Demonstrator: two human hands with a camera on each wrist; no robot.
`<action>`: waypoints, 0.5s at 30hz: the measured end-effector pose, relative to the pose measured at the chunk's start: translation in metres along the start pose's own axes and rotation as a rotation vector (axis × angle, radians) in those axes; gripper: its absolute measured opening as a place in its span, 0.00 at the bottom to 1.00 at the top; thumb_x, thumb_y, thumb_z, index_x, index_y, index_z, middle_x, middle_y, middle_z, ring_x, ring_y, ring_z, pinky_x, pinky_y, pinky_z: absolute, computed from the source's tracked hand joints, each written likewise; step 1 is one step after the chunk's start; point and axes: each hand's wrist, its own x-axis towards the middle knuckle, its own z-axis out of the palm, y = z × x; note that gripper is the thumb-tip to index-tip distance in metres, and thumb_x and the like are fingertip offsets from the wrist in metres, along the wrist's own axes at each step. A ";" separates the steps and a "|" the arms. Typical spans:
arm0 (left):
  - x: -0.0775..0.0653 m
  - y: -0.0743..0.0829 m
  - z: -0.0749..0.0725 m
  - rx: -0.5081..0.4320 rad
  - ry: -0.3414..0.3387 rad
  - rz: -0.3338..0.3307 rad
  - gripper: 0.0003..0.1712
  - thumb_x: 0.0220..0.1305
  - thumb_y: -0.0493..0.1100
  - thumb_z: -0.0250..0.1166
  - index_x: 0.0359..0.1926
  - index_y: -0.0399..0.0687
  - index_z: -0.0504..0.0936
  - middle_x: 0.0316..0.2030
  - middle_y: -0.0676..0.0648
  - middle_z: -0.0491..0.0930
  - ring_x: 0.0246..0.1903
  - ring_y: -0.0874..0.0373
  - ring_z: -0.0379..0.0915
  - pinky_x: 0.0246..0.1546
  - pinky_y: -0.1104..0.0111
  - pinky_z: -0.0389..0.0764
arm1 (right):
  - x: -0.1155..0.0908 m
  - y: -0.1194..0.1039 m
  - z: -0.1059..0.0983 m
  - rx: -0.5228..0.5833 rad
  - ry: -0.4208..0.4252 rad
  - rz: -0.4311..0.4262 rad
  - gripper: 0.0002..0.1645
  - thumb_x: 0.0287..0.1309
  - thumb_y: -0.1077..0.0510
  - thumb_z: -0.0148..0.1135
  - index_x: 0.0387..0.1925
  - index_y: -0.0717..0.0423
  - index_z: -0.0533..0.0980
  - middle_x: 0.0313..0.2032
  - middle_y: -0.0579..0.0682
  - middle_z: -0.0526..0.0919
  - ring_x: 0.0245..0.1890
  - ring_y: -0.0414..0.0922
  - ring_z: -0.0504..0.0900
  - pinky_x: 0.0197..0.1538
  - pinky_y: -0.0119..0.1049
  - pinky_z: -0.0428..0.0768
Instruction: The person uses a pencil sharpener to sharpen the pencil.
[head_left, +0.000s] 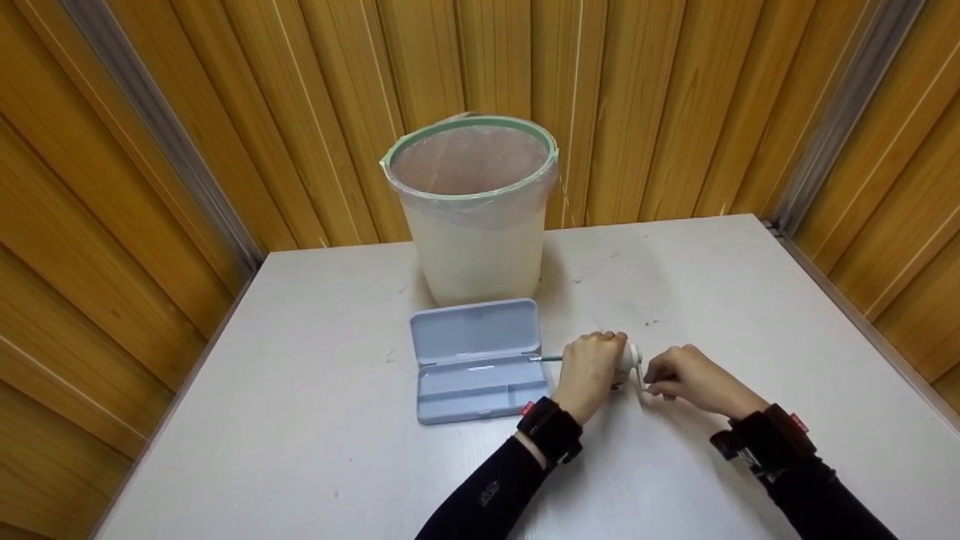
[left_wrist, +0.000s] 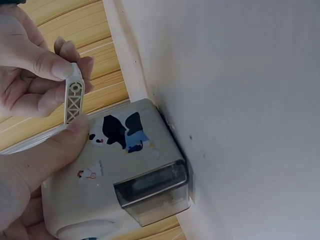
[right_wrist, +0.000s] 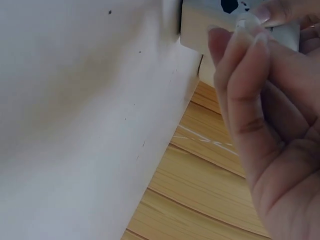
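Note:
My left hand (head_left: 591,375) grips a cream crank pencil sharpener (left_wrist: 102,187) on the white table, thumb across its body. Dark bird-like stickers and a clear drawer (left_wrist: 157,197) show on the sharpener in the left wrist view. The thumb and fingers of my right hand (head_left: 694,381) pinch the knob end of the crank handle (left_wrist: 74,102), on the sharpener's right side. From the left side of my left hand a thin grey-blue pencil (head_left: 551,358) sticks out, its end over the pencil case; the rest is hidden by the hand.
A light-blue pencil case (head_left: 475,334) lies with its lid up, left of my left hand. Behind it stands a cream bin (head_left: 484,259) with a green rim and a plastic liner. Wood-patterned walls (head_left: 645,112) enclose the table (head_left: 300,375) at the back and sides.

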 end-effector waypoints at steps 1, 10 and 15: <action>0.000 0.000 0.000 0.003 0.003 0.005 0.15 0.44 0.46 0.77 0.36 0.59 0.85 0.30 0.59 0.85 0.28 0.64 0.82 0.24 0.72 0.80 | -0.001 -0.002 -0.001 -0.001 -0.001 0.006 0.02 0.55 0.70 0.65 0.27 0.67 0.81 0.24 0.57 0.86 0.21 0.31 0.76 0.25 0.27 0.77; -0.001 -0.001 0.001 0.027 0.029 0.018 0.13 0.45 0.44 0.76 0.34 0.58 0.85 0.29 0.60 0.85 0.28 0.64 0.81 0.25 0.73 0.80 | -0.005 -0.015 -0.012 -0.021 0.013 -0.001 0.01 0.56 0.70 0.65 0.30 0.67 0.82 0.26 0.57 0.86 0.22 0.30 0.75 0.26 0.26 0.76; -0.001 -0.001 0.001 0.042 0.018 0.047 0.16 0.44 0.47 0.78 0.37 0.57 0.85 0.30 0.59 0.85 0.28 0.64 0.80 0.26 0.74 0.80 | -0.009 -0.017 -0.009 -0.091 0.134 -0.052 0.02 0.55 0.70 0.65 0.31 0.64 0.83 0.28 0.56 0.87 0.23 0.29 0.75 0.26 0.27 0.77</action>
